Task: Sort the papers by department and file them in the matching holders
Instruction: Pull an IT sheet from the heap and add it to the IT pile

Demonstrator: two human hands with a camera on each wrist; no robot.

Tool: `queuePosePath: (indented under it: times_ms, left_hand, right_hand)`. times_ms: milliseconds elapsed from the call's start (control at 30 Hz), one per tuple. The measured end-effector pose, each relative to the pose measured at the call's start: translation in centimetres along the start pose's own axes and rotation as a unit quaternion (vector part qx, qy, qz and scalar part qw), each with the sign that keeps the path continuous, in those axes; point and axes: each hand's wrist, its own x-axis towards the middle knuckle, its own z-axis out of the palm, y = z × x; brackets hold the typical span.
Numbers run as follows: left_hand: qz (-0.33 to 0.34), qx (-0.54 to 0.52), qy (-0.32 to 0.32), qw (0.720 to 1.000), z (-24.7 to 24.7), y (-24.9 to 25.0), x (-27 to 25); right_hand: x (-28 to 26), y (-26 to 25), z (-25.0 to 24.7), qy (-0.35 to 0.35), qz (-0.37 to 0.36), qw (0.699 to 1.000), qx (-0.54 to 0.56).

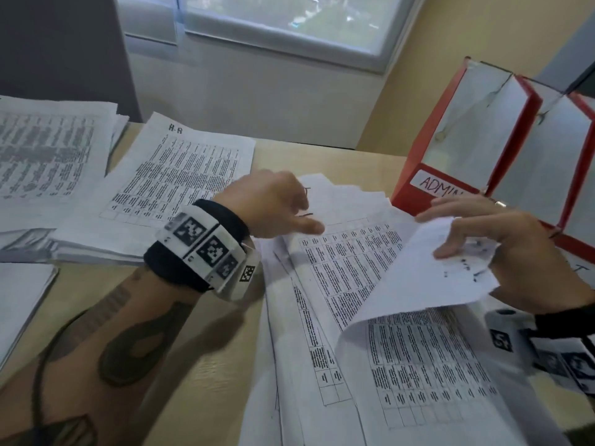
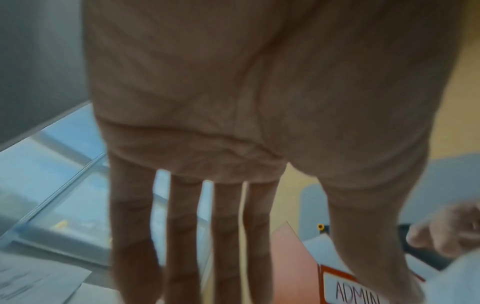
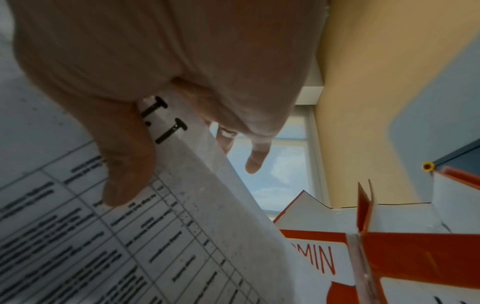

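Note:
My right hand [image 1: 438, 235] pinches the top edge of a printed sheet [image 1: 418, 284] and holds it lifted and curled off the fanned pile of papers [image 1: 354, 278] in front of me. The right wrist view shows the thumb [image 3: 124, 164] on that sheet [image 3: 207, 216], beside a handwritten "I.T". My left hand [image 1: 306, 210] hovers over the far end of the pile, its fingers [image 2: 182, 236] straight and holding nothing. Red holders stand at the right; the nearest one [image 1: 441, 185] is labelled ADMIN, and its label [image 2: 355, 292] also shows past the left thumb.
A stack headed "H-R" [image 1: 180, 175] lies at the back centre of the wooden desk [image 1: 206, 365]. Another printed stack [image 1: 48, 149] sits at far left, and a blank-topped stack [image 1: 19, 300] at the near left. A window [image 1: 273, 20] is behind the desk.

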Motion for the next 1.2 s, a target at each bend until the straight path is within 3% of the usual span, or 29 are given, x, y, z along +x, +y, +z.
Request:
queuePosePath:
  times_ms: [100,233,433,567,767,867,967,1033,1100,1200]
  left_hand:
    - [-0.041,0.106,-0.026,0.993,1.9,0.4,0.7]
    - [-0.073,0.148,-0.024,0.986,2.6,0.6,0.9]
    - [-0.086,0.095,0.005,0.992,2.1,0.4,0.8]
    - [-0.064,0.014,0.088,0.994,1.7,0.6,0.8]
    - [-0.023,-0.021,0.124,0.992,0.8,1.5,0.2]
    - [0.066,-0.176,0.065,0.980,-0.5,3.2,-0.9]
    - [0.163,-0.299,-0.039,0.939,-1.2,4.6,-2.4]
    - [0.167,-0.331,-0.056,0.927,-1.5,4.3,-2.5]
    - [0.131,-0.327,-0.040,0.935,-2.1,3.2,-1.9]
    - [0.065,-0.169,0.024,0.983,-2.8,1.0,-1.2]
  right_hand:
    - [-0.4,0.0,-0.2,0.014,0.004,0.999,0.041]
    - [-0.5,-0.1,0.7,0.029,-0.014,0.998,0.063]
    - [-0.1,-1.2,1.6,0.013,0.013,0.998,0.056]
    - [0.4,-1.0,2.0,0.004,0.030,1.000,-0.001]
    - [2.4,-2.3,2.1,0.010,-0.015,0.999,-0.044]
    - [4.2,-3.2,2.6,0.012,-0.006,0.999,-0.048]
    - [5.7,-3.8,3.3,0.004,-0.041,0.999,-0.029]
    - [5.8,-4.0,3.3,0.003,-0.038,0.999,-0.025]
    - [5.4,-4.0,3.0,0.023,-0.024,0.999,-0.013]
    - [4.5,-4.2,2.2,0.043,0.003,0.999,0.016]
